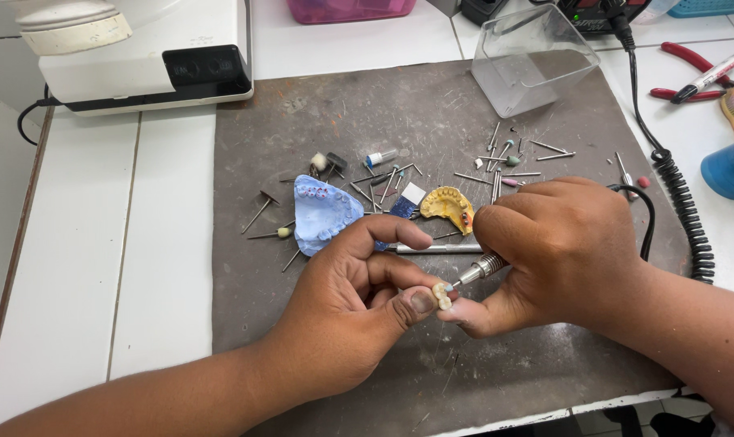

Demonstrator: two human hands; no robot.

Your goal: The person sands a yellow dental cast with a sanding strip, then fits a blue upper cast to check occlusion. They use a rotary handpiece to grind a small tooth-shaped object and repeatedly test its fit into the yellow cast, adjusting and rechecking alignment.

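White tiled bench carries a grey mat, strewn with burs, a blue dental cast, a yellow cast, a clear tub; red pliers lie on the tiles

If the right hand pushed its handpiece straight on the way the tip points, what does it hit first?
The right hand aims the handpiece leftward and slightly down; its tip already sits at the small tooth-coloured dental bridge pinched by the left hand. The left thumb lies just behind, though depth is unclear.
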